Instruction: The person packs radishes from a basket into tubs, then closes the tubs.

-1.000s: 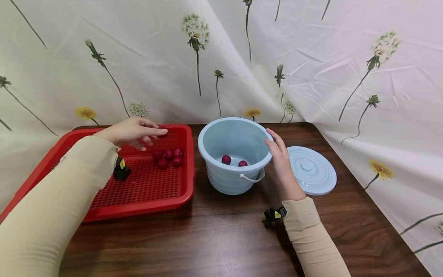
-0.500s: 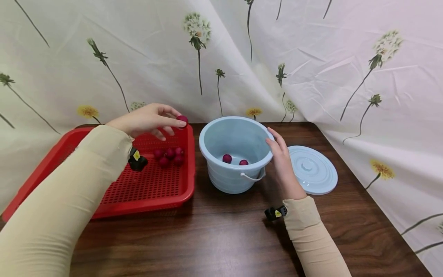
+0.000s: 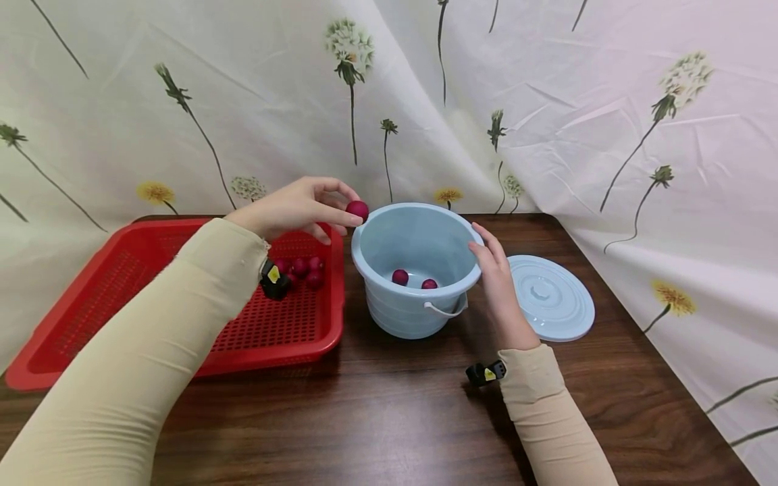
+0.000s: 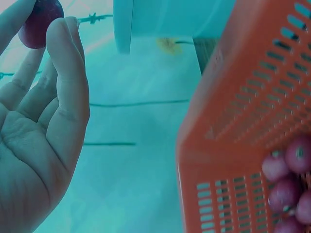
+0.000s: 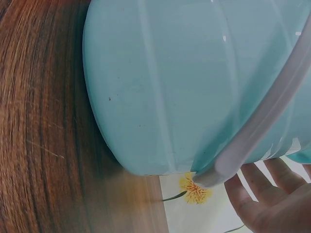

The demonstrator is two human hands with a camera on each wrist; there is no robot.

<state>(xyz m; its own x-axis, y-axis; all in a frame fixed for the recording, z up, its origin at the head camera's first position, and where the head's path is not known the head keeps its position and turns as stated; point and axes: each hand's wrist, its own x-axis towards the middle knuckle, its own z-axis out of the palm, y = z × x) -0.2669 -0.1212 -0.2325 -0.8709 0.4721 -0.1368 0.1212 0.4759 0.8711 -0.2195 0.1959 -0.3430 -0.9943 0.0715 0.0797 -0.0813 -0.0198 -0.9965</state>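
Observation:
My left hand [image 3: 298, 206] pinches a round red radish [image 3: 357, 211] between thumb and fingertips, just left of the light-blue bucket's rim. The left wrist view shows the same radish [image 4: 41, 24] at the fingertips. Two radishes [image 3: 400, 277] lie on the bottom of the bucket [image 3: 404, 314]. On the bucket's right side, my right hand [image 3: 500, 290] holds the rim, thumb and fingers at its edge. In the right wrist view its fingers [image 5: 265, 184] lie against the bucket, beyond the pale handle [image 5: 262, 111]. Several more radishes [image 4: 285, 194] sit together in the red basket [image 3: 273, 354].
A light-blue lid [image 3: 556, 304] lies flat on the brown wooden table [image 3: 389, 412], right of the bucket. The perforated basket stands close to the bucket's left side. Behind the table hangs a white cloth [image 3: 273, 88] printed with dandelions.
The left hand has moved right with the radish, from over the basket to the bucket's left rim. The right hand has kept its hold on the bucket's rim.

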